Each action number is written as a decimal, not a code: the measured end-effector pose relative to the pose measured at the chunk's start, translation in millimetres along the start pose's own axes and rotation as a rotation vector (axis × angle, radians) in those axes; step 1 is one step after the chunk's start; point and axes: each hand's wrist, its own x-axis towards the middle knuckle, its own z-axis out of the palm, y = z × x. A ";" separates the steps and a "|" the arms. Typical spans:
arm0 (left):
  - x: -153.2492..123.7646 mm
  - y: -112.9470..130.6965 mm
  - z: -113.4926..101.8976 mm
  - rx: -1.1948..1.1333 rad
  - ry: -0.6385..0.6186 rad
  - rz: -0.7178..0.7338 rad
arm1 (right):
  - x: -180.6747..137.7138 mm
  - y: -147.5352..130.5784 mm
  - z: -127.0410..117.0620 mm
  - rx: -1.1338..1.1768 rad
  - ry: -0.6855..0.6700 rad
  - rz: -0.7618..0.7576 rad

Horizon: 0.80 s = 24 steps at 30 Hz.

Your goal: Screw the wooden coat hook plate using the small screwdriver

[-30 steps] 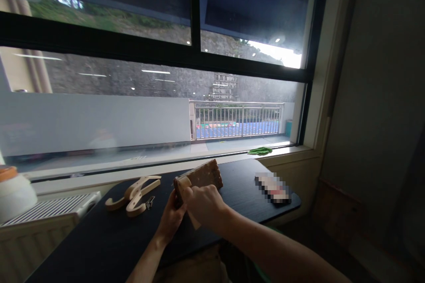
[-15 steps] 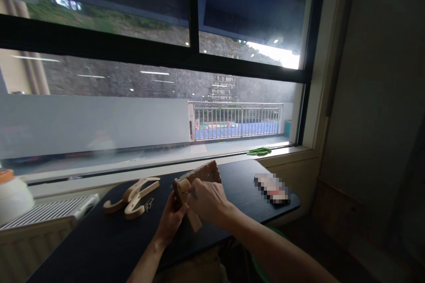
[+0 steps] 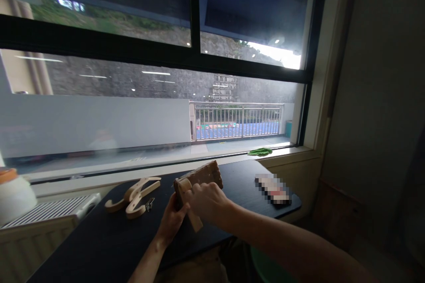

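In front of me on the dark table, my left hand (image 3: pixel 172 221) is closed round the near end of a worn brown block (image 3: pixel 203 174) with a notched edge. A pale curved wooden piece (image 3: pixel 195 222), shaped like a hook, lies against that end, and my left thumb presses near it. My right hand (image 3: pixel 208 200) is closed over the wooden piece with bent fingers; what they pinch, if anything, is hidden. To the left, two more pale wooden hooks (image 3: pixel 137 201) rest one against the other. Small metal parts (image 3: pixel 150 204) lie beside them.
A phone-sized, blurred-out object (image 3: pixel 274 189) lies on the table's (image 3: pixel 99 247) right side. Something green and leafy (image 3: pixel 260 152) is on the windowsill. A radiator (image 3: pixel 49 216) and a white jar with an orange lid (image 3: pixel 13 194) stand at left. Below the table shows something green (image 3: pixel 265 265).
My right hand has turned slightly at the wooden piece, its forearm shifting a little to the right. My left hand and the block stay almost still. The view has shifted slightly.
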 end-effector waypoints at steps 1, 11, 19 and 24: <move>0.0 1.2 -0.4 0.001 -0.007 0.000 | 0.0 -1.7 1.0 -0.002 -0.001 0.008; 0.5 -3.1 -2.1 -0.022 -0.019 0.024 | -0.4 -12.7 1.8 0.013 -0.057 0.101; -0.5 1.1 0.7 -0.022 -0.017 -0.005 | -7.1 -5.5 4.7 0.276 -0.053 0.379; -2.0 6.1 2.3 -0.027 -0.011 -0.014 | -10.4 -3.2 7.9 0.282 -0.005 0.371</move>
